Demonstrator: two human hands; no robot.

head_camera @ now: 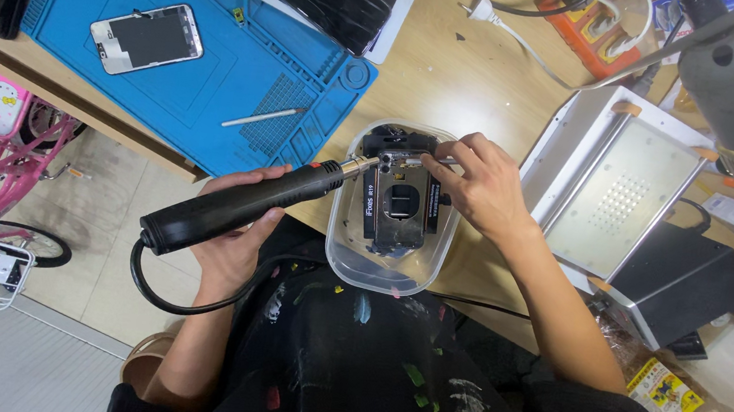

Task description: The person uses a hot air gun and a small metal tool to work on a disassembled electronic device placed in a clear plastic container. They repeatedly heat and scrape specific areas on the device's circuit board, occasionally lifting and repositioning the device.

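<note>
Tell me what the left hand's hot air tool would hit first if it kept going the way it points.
Probably the black fixture in the clear tub, beside the right hand; depth is unclear.

Matt black plastic hot-air tool (231, 205), clear glossy plastic tub (352, 263), blue rubbery mat (218, 63).

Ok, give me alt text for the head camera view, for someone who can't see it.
A person's left hand holds a black corded hot-air tool, its metal nozzle aimed at a black clamp fixture in a clear plastic tub, which the right hand touches. A blue repair mat carries a smartphone.
</note>
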